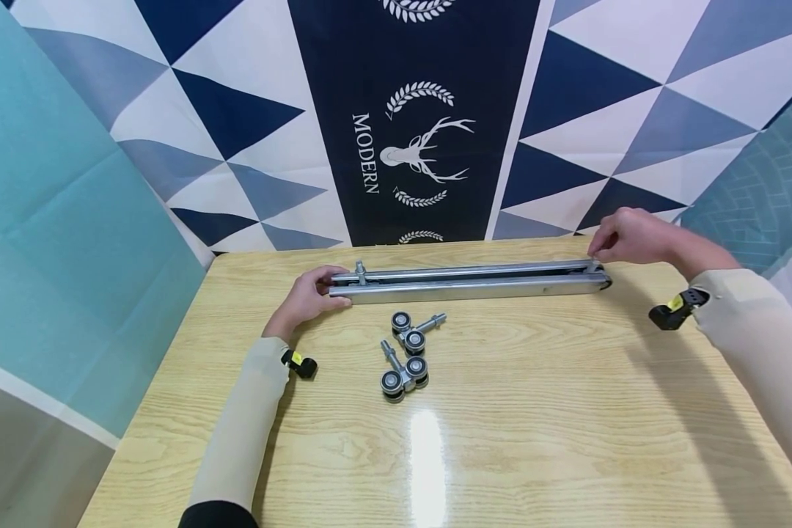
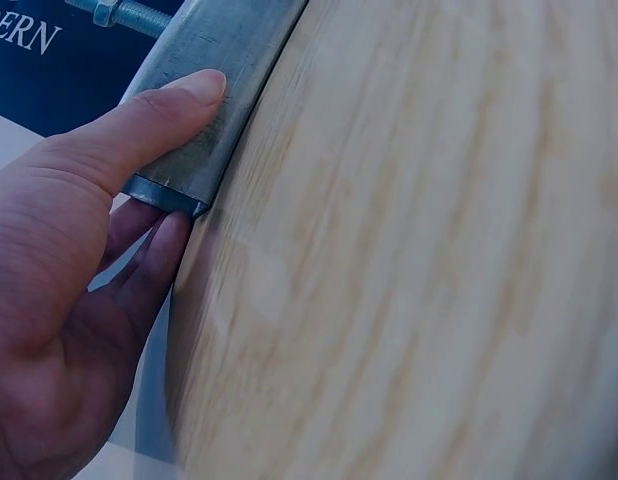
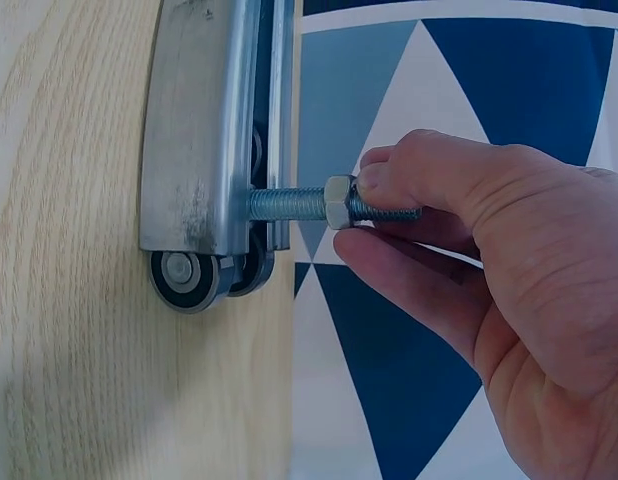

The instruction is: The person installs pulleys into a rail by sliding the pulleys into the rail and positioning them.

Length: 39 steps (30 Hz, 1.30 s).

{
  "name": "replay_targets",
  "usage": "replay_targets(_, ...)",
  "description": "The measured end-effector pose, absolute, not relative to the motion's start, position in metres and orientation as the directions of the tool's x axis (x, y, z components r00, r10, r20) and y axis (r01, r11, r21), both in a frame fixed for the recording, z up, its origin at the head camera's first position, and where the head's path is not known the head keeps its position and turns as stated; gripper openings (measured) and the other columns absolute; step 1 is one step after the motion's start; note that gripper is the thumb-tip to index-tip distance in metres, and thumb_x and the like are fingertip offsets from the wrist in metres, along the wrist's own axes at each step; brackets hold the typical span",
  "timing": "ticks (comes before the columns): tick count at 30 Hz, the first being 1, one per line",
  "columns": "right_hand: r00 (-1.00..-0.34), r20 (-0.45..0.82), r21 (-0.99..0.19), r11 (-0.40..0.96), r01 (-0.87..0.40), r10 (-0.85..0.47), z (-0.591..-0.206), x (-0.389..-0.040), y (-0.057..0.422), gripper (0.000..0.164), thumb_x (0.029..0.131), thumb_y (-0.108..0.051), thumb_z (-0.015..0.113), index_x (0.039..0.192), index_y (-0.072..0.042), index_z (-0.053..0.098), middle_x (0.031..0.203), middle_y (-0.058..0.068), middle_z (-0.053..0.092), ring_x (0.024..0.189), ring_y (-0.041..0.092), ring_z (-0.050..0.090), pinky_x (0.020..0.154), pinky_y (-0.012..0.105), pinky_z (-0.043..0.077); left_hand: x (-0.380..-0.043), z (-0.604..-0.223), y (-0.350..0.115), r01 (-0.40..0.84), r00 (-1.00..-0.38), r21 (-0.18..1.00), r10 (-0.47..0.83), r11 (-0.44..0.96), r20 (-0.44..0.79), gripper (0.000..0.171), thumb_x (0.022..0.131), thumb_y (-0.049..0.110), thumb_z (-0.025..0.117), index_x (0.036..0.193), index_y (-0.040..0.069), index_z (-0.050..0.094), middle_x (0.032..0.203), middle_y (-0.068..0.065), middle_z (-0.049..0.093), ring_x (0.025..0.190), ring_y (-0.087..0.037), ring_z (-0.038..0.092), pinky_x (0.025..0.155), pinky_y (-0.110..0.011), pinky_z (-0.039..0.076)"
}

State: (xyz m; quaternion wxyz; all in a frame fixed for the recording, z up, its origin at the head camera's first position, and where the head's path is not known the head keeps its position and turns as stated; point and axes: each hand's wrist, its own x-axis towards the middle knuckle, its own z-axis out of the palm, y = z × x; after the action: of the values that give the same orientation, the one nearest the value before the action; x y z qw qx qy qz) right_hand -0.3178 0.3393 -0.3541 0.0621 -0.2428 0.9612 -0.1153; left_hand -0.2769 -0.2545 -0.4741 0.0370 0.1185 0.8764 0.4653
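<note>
A slotted steel track lies across the far part of the table, its slot facing up. At its left end my left hand grips the channel, thumb on the near side wall and fingers round the end. My right hand pinches the threaded bolt of a roller trolley by its nut at the right end. That trolley's wheels partly stick out of the track end; the rest sits inside. Another trolley's bolt stands upright from the slot near my left hand.
Two loose roller trolleys lie on the table in front of the track, one just beyond the other. The wood-grain table meets a patterned cloth backdrop behind the track.
</note>
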Motion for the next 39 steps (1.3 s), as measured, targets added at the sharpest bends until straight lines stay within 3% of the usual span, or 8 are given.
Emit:
replay_targets(10, -0.866, -0.067, -0.243, 0.85, -0.467, -0.495, -0.355, -0.319, 0.328, 0.013, 0.082, -0.003, 0.074, 0.084, -0.015, 0.08, 0.089, 0.003, 0.075, 0.071, 0.01, 0.063, 0.062, 0.029, 0.054, -0.277, -0.475, -0.254, 0.158, -0.971, 0.829, 0.238, 0.537, 0.03, 0.061, 0.076, 0.025, 0.088, 0.132, 0.02, 0.063, 0.124, -0.014, 0.063, 0.102, -0.029, 0.057, 0.091, -0.043, 0.048)
replay_targets(22, -0.85, -0.07, -0.253, 0.833, -0.492, -0.523, -0.356, -0.32, 0.314, 0.012, 0.08, -0.003, 0.075, 0.083, -0.013, 0.081, 0.088, 0.004, 0.075, 0.071, 0.012, 0.063, 0.062, 0.03, 0.055, -0.259, -0.45, -0.242, 0.179, -0.965, 0.815, 0.258, 0.551, 0.038, 0.056, 0.081, 0.01, 0.083, 0.133, 0.007, 0.061, 0.122, -0.021, 0.064, 0.098, -0.031, 0.057, 0.086, -0.041, 0.048)
replay_targets(29, -0.837, -0.06, -0.262, 0.817, -0.513, -0.545, -0.356, -0.319, 0.303, 0.014, 0.08, -0.002, 0.076, 0.08, -0.015, 0.08, 0.084, 0.002, 0.074, 0.069, 0.011, 0.064, 0.063, 0.03, 0.055, -0.255, -0.445, -0.241, 0.19, -0.963, 0.812, 0.265, 0.551, 0.045, 0.056, 0.082, 0.011, 0.082, 0.134, 0.007, 0.06, 0.125, -0.02, 0.064, 0.102, -0.029, 0.059, 0.09, -0.043, 0.049)
replay_targets(39, -0.815, -0.038, -0.255, 0.795, -0.551, -0.578, -0.354, -0.318, 0.286, 0.013, 0.08, -0.001, 0.075, 0.079, -0.013, 0.08, 0.08, 0.002, 0.073, 0.068, 0.01, 0.063, 0.063, 0.03, 0.055, -0.255, -0.443, -0.24, 0.181, -0.967, 0.812, 0.253, 0.554, 0.042, 0.056, 0.081, 0.011, 0.083, 0.133, 0.009, 0.061, 0.121, -0.021, 0.063, 0.098, -0.032, 0.056, 0.085, -0.04, 0.047)
